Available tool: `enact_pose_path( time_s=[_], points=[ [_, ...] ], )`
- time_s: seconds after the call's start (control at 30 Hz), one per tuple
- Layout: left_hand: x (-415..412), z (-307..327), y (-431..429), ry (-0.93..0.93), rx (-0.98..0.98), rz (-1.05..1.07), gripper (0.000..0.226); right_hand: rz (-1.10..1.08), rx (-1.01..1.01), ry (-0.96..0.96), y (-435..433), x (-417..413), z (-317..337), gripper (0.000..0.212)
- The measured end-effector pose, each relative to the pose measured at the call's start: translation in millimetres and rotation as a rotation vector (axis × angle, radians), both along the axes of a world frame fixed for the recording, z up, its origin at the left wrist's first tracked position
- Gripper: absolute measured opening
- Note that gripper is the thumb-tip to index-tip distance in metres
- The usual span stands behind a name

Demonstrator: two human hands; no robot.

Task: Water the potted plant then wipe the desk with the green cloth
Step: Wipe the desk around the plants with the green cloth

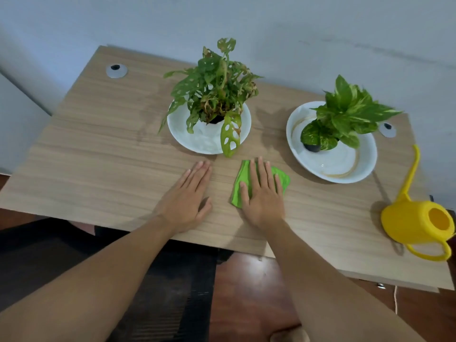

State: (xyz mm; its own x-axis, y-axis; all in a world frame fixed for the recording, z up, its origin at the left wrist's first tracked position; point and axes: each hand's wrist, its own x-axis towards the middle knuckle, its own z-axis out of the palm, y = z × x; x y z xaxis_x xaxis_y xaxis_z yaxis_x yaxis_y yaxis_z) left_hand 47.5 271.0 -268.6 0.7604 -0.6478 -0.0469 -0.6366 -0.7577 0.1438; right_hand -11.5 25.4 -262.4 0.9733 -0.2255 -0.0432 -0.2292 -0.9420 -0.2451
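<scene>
The green cloth (243, 177) lies folded on the wooden desk (103, 149), near the front middle. My right hand (262, 196) presses flat on top of it, fingers spread. My left hand (188, 196) rests flat on the bare desk just left of the cloth, holding nothing. A potted plant with holed leaves (214, 87) stands in a white dish (197, 141) behind my hands. A second, variegated potted plant (345, 114) leans in another white dish (338, 164) to the right. A yellow watering can (417, 223) sits at the desk's right front corner.
A grey wall runs right behind the desk. Round cable grommets sit at the back left (116, 70) and back right (387, 129). A faint damp streak marks the desk (148, 119) left of the first dish. Below the front edge are a dark chair and reddish floor.
</scene>
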Motion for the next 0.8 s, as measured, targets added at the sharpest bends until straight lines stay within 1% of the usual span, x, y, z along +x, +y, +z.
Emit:
enact_pose_path(
  time_s=[0.2, 0.3, 0.43, 0.6, 0.8],
  points=[
    [11.3, 4.8, -62.3, 0.043, -0.044, -0.042, 0.083, 0.036, -0.014, 0.019, -50.2, 6.5, 1.7, 0.07],
    [13.1, 3.9, -77.9, 0.022, -0.045, -0.003, 0.083, 0.026, -0.007, 0.034, -62.1, 27.0, 2.2, 0.07],
    [15.1, -2.0, -81.2, 0.015, -0.075, 0.036, 0.082, 0.004, 0.01, 0.047, -74.7, 65.9, 2.1, 0.073],
    [15.2, -4.6, -80.9, 0.017, -0.083, 0.058, 0.082, 0.027, 0.023, 0.078, -78.2, 109.1, 0.9, 0.077],
    [15.1, -4.3, -80.8, 0.016, -0.079, 0.053, 0.081, 0.022, 0.047, 0.09, -79.4, 140.9, 1.9, 0.074]
  ],
)
